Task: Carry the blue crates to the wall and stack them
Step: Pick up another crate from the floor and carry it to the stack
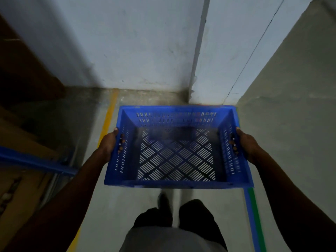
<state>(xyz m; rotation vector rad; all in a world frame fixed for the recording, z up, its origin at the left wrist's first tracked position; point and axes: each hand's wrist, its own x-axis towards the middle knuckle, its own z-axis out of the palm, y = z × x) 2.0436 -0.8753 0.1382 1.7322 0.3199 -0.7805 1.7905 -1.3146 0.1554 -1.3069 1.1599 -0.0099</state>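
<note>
Both hands gripped one blue crate (177, 148) by its short ends, left hand (109, 142) and right hand (245, 142) equally near; the wall (136, 51) lay straight beyond them.

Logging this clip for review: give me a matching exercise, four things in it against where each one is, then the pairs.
Things:
1. crate
2. yellow line
3. green line
4. wall

Places:
A. on the floor, right of the feet
B. straight ahead, past the floor
C. held between the left hand and right hand
D. on the floor, left of the crate

Pairs: 1-C, 2-D, 3-A, 4-B
</note>
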